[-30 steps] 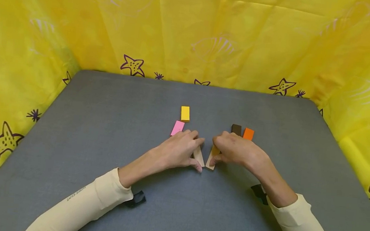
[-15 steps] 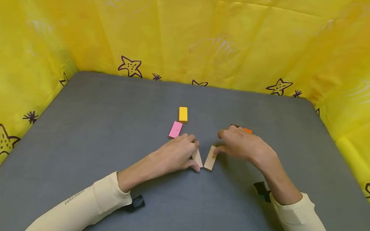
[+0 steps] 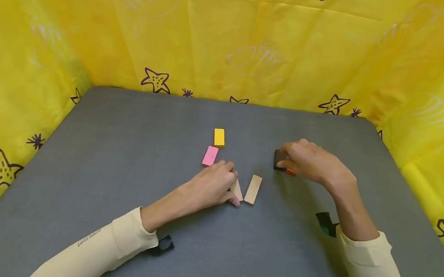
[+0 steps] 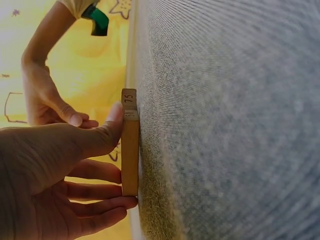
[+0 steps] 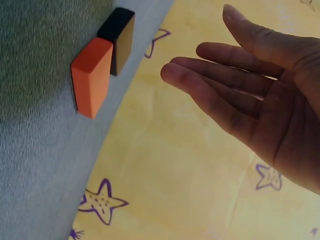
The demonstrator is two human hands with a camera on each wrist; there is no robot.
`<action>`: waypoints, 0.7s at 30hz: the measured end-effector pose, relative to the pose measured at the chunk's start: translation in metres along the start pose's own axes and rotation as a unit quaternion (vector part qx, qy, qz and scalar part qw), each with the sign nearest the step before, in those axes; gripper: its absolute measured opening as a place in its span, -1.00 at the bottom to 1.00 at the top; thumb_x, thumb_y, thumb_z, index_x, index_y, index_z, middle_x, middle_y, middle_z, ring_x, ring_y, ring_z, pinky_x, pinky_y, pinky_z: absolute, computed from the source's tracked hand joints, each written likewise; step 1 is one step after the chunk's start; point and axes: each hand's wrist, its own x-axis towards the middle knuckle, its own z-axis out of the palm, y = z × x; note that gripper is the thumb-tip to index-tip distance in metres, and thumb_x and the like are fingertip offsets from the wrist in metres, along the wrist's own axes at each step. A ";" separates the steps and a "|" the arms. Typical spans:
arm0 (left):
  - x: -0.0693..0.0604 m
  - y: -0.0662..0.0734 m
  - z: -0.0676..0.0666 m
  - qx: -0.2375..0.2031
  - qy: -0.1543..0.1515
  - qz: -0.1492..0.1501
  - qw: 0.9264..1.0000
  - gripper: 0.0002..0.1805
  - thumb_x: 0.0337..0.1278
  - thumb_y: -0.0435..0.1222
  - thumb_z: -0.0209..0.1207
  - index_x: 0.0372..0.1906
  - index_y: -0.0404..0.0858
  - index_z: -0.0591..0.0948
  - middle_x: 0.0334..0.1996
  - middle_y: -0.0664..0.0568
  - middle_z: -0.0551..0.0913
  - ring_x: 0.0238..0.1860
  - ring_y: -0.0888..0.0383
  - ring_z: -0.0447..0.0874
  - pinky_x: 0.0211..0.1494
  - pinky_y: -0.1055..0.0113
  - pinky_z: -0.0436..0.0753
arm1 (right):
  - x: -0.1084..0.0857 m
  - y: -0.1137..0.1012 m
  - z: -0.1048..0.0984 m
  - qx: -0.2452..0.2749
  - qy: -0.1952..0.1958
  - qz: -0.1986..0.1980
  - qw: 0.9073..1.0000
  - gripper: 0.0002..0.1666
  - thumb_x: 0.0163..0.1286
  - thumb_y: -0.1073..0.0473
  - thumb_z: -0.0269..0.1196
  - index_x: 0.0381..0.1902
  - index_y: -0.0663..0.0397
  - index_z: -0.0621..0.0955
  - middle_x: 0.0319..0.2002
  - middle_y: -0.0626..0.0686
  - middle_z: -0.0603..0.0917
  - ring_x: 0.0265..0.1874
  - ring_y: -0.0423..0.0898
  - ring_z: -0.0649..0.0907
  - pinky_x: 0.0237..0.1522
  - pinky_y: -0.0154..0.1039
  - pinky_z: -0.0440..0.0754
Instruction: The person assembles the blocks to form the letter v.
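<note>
The left hand pinches a pale wooden block lying slantwise on the grey table. In the left wrist view, its thumb is at the near end of that block and fingertips are at the other; a second block, marked 75, stands just beyond. In the head view this second wooden block lies untouched, its lower end close to the first. Above the dark block and orange block is the right hand, partly covering them. The right wrist view shows its fingers extended, apart from both blocks.
A yellow block and a pink block lie beyond the left hand, near each other. The grey table is bordered by yellow patterned cloth at the back and sides.
The right hand has left the right wooden block and moved right and away from the body to the dark and orange blocks. The left hand stays on its block.
</note>
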 end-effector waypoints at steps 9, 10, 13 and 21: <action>-0.002 0.002 0.001 -0.019 -0.002 -0.008 1.000 -0.46 -0.03 0.07 0.55 -0.16 -0.33 0.83 -0.03 -0.11 0.69 -0.10 0.01 0.61 0.02 0.22 0.67 | -0.003 0.016 -0.004 -0.004 0.009 0.011 1.000 -0.90 0.39 0.22 0.42 -0.26 0.10 0.68 -0.46 -0.01 0.68 -0.50 -0.18 0.59 -0.35 -0.20 0.56; -0.002 0.002 0.001 -0.019 0.000 -0.008 1.000 -0.48 -0.03 0.07 0.55 -0.19 -0.32 0.83 -0.02 -0.10 0.69 -0.10 0.01 0.61 0.03 0.22 0.67 | -0.002 0.019 -0.003 -0.006 0.010 0.011 1.000 -0.90 0.39 0.22 0.42 -0.23 0.13 0.69 -0.43 0.00 0.70 -0.47 -0.17 0.62 -0.33 -0.18 0.59; -0.003 0.003 0.002 -0.015 0.003 -0.008 1.000 -0.47 -0.04 0.07 0.56 -0.18 -0.32 0.83 -0.02 -0.10 0.69 -0.10 0.02 0.60 0.05 0.21 0.66 | 0.002 0.027 0.001 -0.013 0.007 0.011 1.000 -0.74 0.39 0.21 0.42 -0.04 0.27 0.71 -0.22 0.12 0.80 -0.33 -0.04 0.74 -0.20 -0.04 0.70; -0.002 0.004 0.003 -0.003 0.015 -0.011 1.000 -0.48 -0.09 0.08 0.58 -0.25 -0.30 0.82 -0.06 -0.06 0.66 -0.11 0.04 0.56 0.06 0.22 0.60 | 0.011 0.039 0.008 -0.016 -0.012 0.030 0.999 -0.43 0.37 0.21 0.44 0.27 0.36 0.61 0.08 0.29 0.77 -0.15 0.07 0.79 0.03 0.10 0.73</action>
